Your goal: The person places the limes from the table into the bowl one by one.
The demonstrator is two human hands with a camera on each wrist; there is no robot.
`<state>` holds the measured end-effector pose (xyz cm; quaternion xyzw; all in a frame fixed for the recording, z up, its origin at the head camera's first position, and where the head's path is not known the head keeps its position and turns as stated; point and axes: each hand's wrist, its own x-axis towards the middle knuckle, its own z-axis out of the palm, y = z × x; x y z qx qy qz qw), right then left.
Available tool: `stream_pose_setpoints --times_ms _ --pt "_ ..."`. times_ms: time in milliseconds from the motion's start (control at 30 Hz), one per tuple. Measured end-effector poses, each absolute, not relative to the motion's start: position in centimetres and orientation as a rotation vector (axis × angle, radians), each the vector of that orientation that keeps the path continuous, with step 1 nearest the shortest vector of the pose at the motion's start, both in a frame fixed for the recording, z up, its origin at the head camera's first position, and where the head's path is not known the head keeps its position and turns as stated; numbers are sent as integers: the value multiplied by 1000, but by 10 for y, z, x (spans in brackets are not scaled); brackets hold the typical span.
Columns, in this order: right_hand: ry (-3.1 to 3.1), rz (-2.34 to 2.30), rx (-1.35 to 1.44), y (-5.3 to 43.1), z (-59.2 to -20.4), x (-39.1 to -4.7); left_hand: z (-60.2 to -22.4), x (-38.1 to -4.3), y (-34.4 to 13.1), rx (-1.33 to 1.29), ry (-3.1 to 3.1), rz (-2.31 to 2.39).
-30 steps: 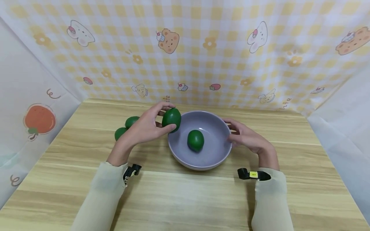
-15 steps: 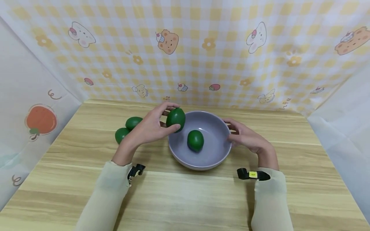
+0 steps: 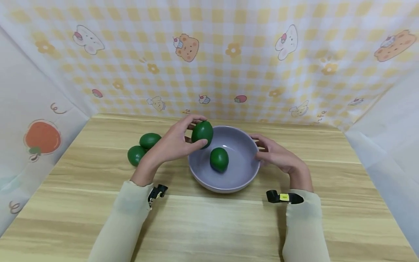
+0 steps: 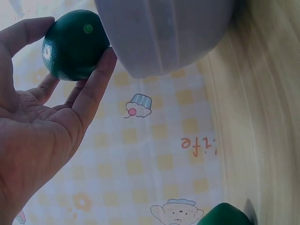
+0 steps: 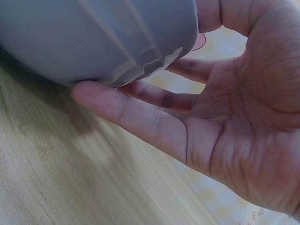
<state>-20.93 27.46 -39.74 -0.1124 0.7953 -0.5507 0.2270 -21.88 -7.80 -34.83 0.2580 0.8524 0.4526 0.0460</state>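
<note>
My left hand [image 3: 176, 142] holds a dark green lime [image 3: 202, 134] between thumb and fingers, over the left rim of a grey-purple bowl [image 3: 243, 165]. In the left wrist view that lime [image 4: 75, 44] is beside the bowl's outer wall [image 4: 164, 37], a pale stem spot showing. A second lime [image 3: 219, 159] lies inside the bowl, left of its middle. At the bowl's right rim, my right hand [image 3: 278, 155] grips the side. The right wrist view shows its fingers [image 5: 136, 119] under the curved wall and the thumb up by the rim.
Two more limes, one in front [image 3: 136, 155] and one behind [image 3: 150, 140], lie close together on the wooden table [image 3: 209, 229], left of the bowl and partly by my left forearm. A yellow checked cloth [image 3: 216, 72] hangs behind the table, and pale sheets flank it.
My left hand has moved a little to the right, carrying the lime further over the bowl's rim. The right hand keeps its hold, and the bowl and its lime stay put.
</note>
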Motion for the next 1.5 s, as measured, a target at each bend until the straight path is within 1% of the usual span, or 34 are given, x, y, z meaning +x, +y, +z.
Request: stream_pose_setpoints --times_ms 433,867,1267,1500 --pt "2196 -1523 -324 274 -396 -208 -348 -224 -67 906 2599 1368" --pt "2181 -1521 -331 273 -399 -210 -350 -225 -66 917 2602 1371" --pt "2181 -1518 -332 274 -401 -211 -347 -227 -48 1014 2590 1392" --pt "2182 -1517 -329 273 -397 -210 -343 -226 -44 1003 2592 1391"
